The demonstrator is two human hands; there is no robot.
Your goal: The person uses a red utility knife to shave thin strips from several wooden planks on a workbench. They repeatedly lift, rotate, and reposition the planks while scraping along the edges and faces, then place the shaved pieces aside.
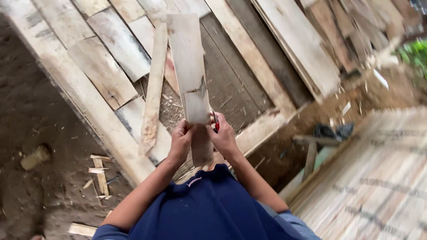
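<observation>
I hold a long, pale wooden board (189, 71) up in front of me, with its far end pointing away. A dark crack or knot crosses it about two thirds down. My left hand (181, 141) grips its left edge near the bottom. My right hand (222, 135) grips the right edge at the same height and also pinches a small red pencil-like object (216, 126) against the board.
Several weathered planks (104, 73) lie side by side on the dirt ground below. A stack of boards (307, 49) leans at the upper right. Wood scraps (100, 171) lie on the soil at left. A woven bamboo mat surface (378, 178) fills the lower right.
</observation>
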